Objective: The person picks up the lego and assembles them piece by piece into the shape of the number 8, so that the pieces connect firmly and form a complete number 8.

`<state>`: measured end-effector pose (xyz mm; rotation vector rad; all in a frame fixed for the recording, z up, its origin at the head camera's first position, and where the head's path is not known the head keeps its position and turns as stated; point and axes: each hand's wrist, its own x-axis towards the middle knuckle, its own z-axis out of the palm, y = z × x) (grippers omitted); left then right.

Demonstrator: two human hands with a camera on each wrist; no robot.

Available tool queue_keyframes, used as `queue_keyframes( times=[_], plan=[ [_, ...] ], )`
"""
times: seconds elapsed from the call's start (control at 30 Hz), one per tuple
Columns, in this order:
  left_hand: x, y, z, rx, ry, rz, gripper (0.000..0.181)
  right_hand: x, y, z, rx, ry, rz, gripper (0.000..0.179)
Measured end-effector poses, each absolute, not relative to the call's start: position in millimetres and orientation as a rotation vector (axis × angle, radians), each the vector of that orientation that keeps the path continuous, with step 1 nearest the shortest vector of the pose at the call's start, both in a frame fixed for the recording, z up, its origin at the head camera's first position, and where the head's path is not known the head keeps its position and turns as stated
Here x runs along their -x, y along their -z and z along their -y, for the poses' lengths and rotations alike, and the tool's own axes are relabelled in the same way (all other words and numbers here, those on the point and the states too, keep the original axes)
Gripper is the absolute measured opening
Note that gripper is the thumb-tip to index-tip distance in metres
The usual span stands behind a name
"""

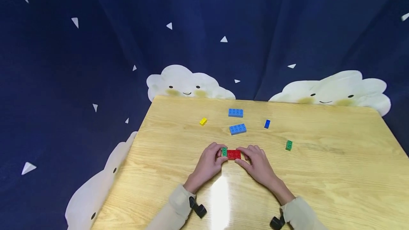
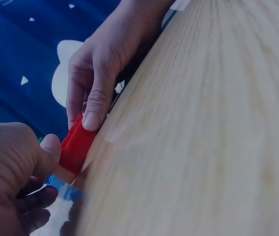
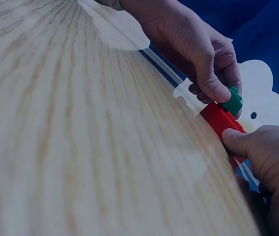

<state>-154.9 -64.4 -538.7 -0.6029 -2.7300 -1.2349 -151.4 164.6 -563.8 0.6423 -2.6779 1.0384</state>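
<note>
Dark blue fabric (image 1: 198,10) with white triangles hangs behind a pale wooden bench (image 1: 338,173). On it, the left hand (image 1: 207,163) pinches between its fingers a small green brick (image 1: 224,152) at the left end of a red brick (image 1: 234,154), whose other end the right hand (image 1: 259,166) grips. Beyond lie two long blue bricks (image 1: 235,113) (image 1: 238,129), a yellow brick (image 1: 203,121) and a small dark-blue brick (image 1: 267,124); a second green brick (image 1: 289,145) rests to the right.
</note>
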Motion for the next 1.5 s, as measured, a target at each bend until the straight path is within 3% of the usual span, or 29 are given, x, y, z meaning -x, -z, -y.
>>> queue_keyframes(
  times=[0.97,1.5],
  plan=[
    [140.2,547.0,55.8,0.627,1.149,2.757,0.028,134.6,577.1,-170.2,-0.603,-1.038,2.662,0.039],
    [151.2,540.0,59.3,0.601,1.21,2.736,0.026,148.7,563.1,-168.3,-0.66,-1.019,2.656,0.042]
  ],
)
